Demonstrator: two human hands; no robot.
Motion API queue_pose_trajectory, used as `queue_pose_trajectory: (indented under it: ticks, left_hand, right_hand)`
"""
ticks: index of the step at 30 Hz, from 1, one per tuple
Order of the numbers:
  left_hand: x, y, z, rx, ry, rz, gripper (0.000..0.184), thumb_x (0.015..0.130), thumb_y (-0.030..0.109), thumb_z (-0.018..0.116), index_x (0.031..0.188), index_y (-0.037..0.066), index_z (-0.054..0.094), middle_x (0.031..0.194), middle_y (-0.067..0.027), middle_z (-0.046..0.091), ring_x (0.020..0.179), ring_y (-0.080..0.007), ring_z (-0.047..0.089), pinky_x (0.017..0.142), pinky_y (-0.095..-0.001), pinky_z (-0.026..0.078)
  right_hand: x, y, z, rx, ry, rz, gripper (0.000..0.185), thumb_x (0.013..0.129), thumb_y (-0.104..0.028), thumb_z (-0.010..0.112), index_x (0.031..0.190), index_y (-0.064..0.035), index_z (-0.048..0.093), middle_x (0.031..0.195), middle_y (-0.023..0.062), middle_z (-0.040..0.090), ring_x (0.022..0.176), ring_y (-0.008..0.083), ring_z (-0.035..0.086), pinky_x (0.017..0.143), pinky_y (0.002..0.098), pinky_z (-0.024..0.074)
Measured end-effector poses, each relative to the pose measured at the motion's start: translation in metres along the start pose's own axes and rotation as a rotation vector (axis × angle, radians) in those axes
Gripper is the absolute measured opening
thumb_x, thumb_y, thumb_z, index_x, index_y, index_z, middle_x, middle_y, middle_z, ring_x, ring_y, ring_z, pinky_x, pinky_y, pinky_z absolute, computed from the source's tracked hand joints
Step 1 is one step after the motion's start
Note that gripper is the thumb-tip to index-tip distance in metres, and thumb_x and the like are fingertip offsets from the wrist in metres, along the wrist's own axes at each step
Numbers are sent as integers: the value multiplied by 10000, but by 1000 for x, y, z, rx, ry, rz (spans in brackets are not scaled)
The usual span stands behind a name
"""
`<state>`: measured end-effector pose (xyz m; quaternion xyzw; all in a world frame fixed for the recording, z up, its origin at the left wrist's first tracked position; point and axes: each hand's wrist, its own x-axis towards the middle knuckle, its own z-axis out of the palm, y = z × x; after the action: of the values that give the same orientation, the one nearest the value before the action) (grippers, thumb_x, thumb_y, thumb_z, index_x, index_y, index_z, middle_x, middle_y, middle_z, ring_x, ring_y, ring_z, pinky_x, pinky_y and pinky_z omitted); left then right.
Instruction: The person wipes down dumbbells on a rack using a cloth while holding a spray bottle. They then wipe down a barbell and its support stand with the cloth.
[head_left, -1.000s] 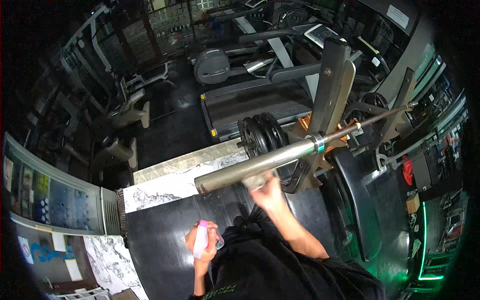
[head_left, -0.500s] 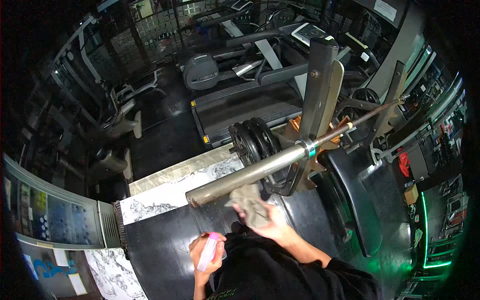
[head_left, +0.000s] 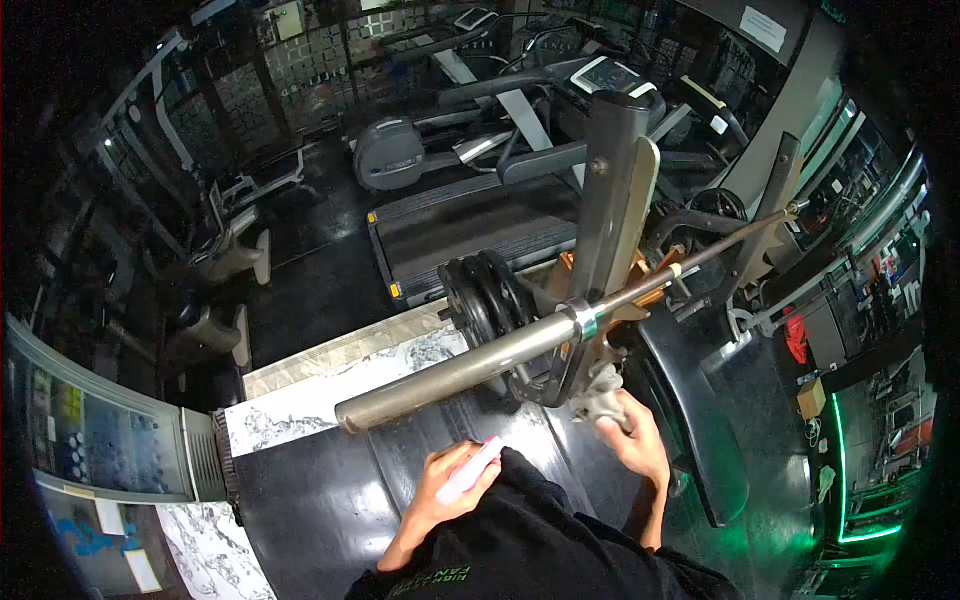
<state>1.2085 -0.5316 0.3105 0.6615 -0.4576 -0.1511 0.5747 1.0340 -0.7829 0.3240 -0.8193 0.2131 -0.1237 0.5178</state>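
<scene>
My left hand (head_left: 436, 490) is closed around a small, pale translucent bottle (head_left: 467, 476) with a pink top, low in front of my body. Bunched in my right hand (head_left: 642, 445) is a grey cloth (head_left: 598, 398). That cloth is up against the lower part of the metal rack (head_left: 605, 220), below the barbell (head_left: 450, 374); whether it touches the frame I cannot tell. The barbell's thick bare sleeve points left toward me, above and between my hands. Black weight plates (head_left: 482, 300) hang on the rack behind it.
A black padded bench (head_left: 700, 430) stands right of my right hand. Beyond the rack is a treadmill (head_left: 470, 228). A glass-door fridge (head_left: 110, 420) is at the left, and a white marbled strip (head_left: 350, 390) crosses the black floor.
My right hand has moved right with the cloth, from under the barbell's sleeve to the rack's lower part. My left hand has shifted slightly right and tilted the bottle. The view has shifted a little.
</scene>
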Motion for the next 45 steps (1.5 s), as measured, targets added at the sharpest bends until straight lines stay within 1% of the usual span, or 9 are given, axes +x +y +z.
queue_pose_trajectory:
  ticks: [6, 12, 14, 17, 20, 25, 33, 40, 45]
  left_hand:
    - [28, -5, 31, 31, -7, 22, 129, 833, 81, 725, 916, -1, 668, 800, -99, 662, 668, -246, 671, 593, -340, 522]
    - [51, -8, 58, 35, 5, -54, 132, 838, 82, 713, 919, -9, 663, 789, -104, 654, 659, -253, 670, 593, -340, 530]
    - [57, -10, 69, 5, 38, -93, 136, 836, 79, 709, 930, -9, 664, 791, -106, 655, 654, -248, 672, 593, -332, 529]
    - [70, -11, 82, -2, 47, -49, 118, 895, 111, 674, 968, 20, 656, 745, -29, 656, 567, -83, 625, 506, -245, 498]
    - [78, -13, 96, 19, 76, -41, 132, 887, 99, 681, 982, 12, 652, 771, -39, 656, 568, -80, 625, 506, -250, 504]
    - [86, -17, 120, -34, 160, -209, 215, 824, 71, 721, 1022, 12, 661, 852, -101, 670, 711, -203, 684, 637, -307, 531]
    - [87, -13, 144, 24, 249, -181, 316, 802, 56, 744, 1094, 22, 628, 856, -86, 663, 721, -189, 667, 649, -309, 531]
    - [89, -5, 149, 116, 329, -182, 213, 807, 95, 767, 961, 13, 646, 764, -41, 613, 641, -96, 586, 595, -262, 478]
    - [92, -4, 148, 134, 355, -151, 184, 808, 87, 761, 917, 10, 634, 740, -43, 596, 620, -103, 571, 581, -265, 468]
  right_hand:
    - [16, -23, -37, -710, 108, -60, 483, 776, -71, 732, 1228, -13, 569, 1110, 161, 619, 997, 358, 619, 859, 376, 497]
    - [32, 8, -68, 83, 59, -157, 683, 738, -162, 752, 1353, 1, 501, 1114, 143, 617, 1097, 246, 587, 969, 363, 435]
    - [39, 49, -71, 415, -31, -146, 648, 738, -356, 739, 1226, 22, 544, 1033, 84, 583, 965, 149, 541, 884, 288, 427]
    - [44, 111, -56, 1016, 120, 137, 634, 785, -521, 699, 1180, -42, 570, 1215, 119, 570, 1132, 275, 557, 1022, 463, 437]
    - [60, 79, -49, 1418, 14, -92, 541, 832, -517, 610, 1206, -127, 578, 1437, 204, 450, 1331, 459, 397, 1028, 698, 343]
    - [64, 88, -70, 1628, -64, -39, 649, 799, -701, 576, 1147, -156, 626, 1360, 228, 518, 1258, 529, 446, 973, 690, 396]
    - [61, 103, -62, 1281, 85, 103, 510, 760, -170, 692, 1218, -106, 476, 1324, 201, 520, 1254, 475, 482, 971, 668, 447]
    - [61, 111, -58, 1247, 181, 190, 502, 807, -265, 655, 1269, -159, 488, 1341, 124, 519, 1224, 312, 533, 978, 607, 475]
    - [58, 106, -59, 1359, 190, 92, 499, 920, -226, 583, 1376, -114, 414, 1356, 156, 498, 1212, 334, 542, 981, 600, 481]
